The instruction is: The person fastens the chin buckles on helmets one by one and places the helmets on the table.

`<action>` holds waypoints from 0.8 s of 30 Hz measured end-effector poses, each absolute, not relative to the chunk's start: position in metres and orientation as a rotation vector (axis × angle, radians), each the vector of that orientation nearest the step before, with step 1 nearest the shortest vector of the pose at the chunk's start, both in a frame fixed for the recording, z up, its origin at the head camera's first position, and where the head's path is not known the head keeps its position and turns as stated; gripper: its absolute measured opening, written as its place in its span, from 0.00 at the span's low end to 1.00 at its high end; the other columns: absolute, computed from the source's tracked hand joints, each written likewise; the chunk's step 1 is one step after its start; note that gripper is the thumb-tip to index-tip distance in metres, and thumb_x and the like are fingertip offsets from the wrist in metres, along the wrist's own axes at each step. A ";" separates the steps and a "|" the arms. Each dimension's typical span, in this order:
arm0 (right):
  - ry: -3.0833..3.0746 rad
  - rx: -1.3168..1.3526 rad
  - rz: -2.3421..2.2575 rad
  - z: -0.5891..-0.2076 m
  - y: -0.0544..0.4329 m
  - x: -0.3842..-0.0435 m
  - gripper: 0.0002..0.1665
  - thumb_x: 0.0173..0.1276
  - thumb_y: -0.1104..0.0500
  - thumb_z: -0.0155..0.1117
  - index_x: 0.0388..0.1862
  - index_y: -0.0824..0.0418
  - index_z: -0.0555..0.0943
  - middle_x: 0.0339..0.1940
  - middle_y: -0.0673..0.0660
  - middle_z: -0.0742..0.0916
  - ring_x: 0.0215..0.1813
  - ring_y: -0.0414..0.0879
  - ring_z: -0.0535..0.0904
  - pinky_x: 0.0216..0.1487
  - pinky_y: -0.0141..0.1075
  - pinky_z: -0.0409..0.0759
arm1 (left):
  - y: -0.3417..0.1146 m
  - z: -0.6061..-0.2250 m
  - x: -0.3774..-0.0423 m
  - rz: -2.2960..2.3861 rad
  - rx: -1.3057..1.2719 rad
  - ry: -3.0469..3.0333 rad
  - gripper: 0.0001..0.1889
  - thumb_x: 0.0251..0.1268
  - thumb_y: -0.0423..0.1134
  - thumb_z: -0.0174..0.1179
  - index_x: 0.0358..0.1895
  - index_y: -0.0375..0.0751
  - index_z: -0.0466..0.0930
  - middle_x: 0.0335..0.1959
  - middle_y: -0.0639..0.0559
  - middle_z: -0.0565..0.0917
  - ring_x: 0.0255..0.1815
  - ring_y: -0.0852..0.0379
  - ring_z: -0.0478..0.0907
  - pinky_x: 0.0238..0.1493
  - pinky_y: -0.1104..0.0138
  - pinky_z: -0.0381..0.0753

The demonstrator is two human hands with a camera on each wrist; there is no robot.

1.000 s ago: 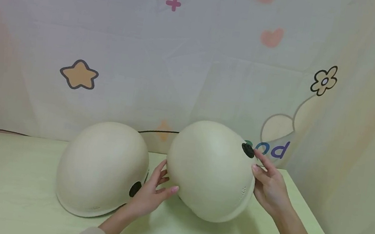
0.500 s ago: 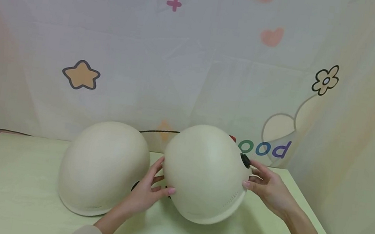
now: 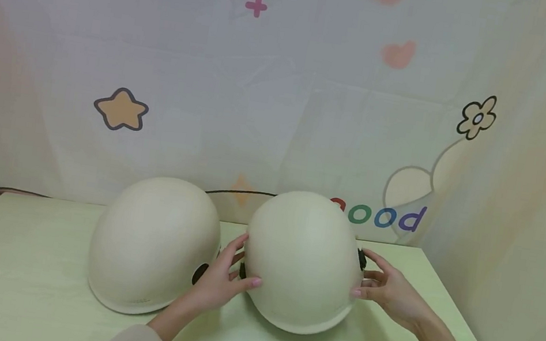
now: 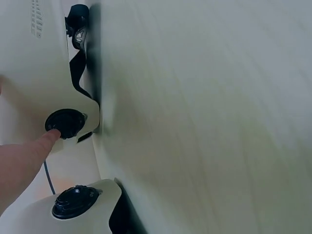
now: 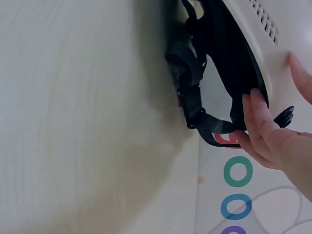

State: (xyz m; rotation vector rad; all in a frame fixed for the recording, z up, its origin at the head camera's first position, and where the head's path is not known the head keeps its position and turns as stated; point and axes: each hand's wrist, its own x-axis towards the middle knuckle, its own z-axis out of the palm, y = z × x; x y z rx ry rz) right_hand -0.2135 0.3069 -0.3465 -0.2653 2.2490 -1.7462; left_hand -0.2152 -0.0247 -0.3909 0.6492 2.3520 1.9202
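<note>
Both hands hold a cream hard-shell helmet (image 3: 302, 262) at its sides, right of the middle of the table. My left hand (image 3: 223, 283) has its thumb on the front of the shell; in the left wrist view a finger (image 4: 44, 146) touches its black side disc (image 4: 66, 122). My right hand (image 3: 397, 293) grips the other side, thumb outside and fingertips under the rim in the right wrist view. A black chin strap with a buckle (image 5: 192, 105) hangs below the rim. A matching helmet (image 3: 155, 241) sits on the table just left, close to my left hand.
The pale green table (image 3: 21, 246) ends at a printed cloth backdrop (image 3: 199, 96). A dark cable (image 3: 244, 192) runs along the backdrop behind the helmets. Another cloth wall (image 3: 520, 240) stands along the right side.
The held helmet has turned and lowered, its right disc moving from the upper side down to mid-height. My right hand has come down with it. The left helmet stays in place.
</note>
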 end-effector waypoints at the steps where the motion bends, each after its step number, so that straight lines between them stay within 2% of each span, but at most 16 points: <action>1: 2.239 -0.265 -1.746 -0.349 0.307 -0.213 0.57 0.54 0.69 0.67 0.72 0.65 0.39 0.57 0.76 0.66 0.51 0.53 0.72 0.52 0.38 0.73 | -0.025 -0.392 -0.215 1.910 0.649 2.360 0.44 0.54 0.39 0.65 0.71 0.43 0.47 0.70 0.40 0.50 0.67 0.37 0.54 0.58 0.45 0.62; 6: 2.186 -0.242 -1.744 -0.365 0.309 -0.214 0.57 0.55 0.71 0.65 0.71 0.69 0.36 0.61 0.80 0.59 0.53 0.54 0.73 0.51 0.39 0.74 | -0.024 -0.393 -0.218 1.786 0.677 2.445 0.43 0.55 0.41 0.64 0.71 0.46 0.48 0.68 0.37 0.54 0.65 0.36 0.55 0.56 0.43 0.63; 13: 2.082 -0.241 -1.784 -0.382 0.311 -0.220 0.56 0.55 0.74 0.63 0.71 0.69 0.35 0.67 0.76 0.42 0.57 0.60 0.68 0.52 0.40 0.74 | -0.020 -0.395 -0.223 1.632 0.675 2.499 0.43 0.56 0.42 0.64 0.72 0.48 0.47 0.70 0.43 0.52 0.70 0.43 0.47 0.62 0.46 0.55; 19: 2.060 -0.262 -1.802 -0.386 0.314 -0.222 0.55 0.56 0.75 0.61 0.71 0.69 0.35 0.67 0.77 0.41 0.53 0.55 0.71 0.51 0.38 0.75 | -0.018 -0.394 -0.226 1.614 0.650 2.473 0.43 0.56 0.41 0.64 0.72 0.49 0.47 0.71 0.45 0.51 0.70 0.43 0.48 0.62 0.46 0.57; 24: 2.077 -0.282 -1.791 -0.388 0.317 -0.223 0.55 0.56 0.73 0.63 0.71 0.69 0.36 0.67 0.77 0.43 0.55 0.57 0.69 0.52 0.39 0.74 | -0.020 -0.394 -0.227 1.610 0.644 2.453 0.43 0.56 0.42 0.64 0.71 0.52 0.47 0.71 0.47 0.52 0.69 0.43 0.49 0.61 0.47 0.58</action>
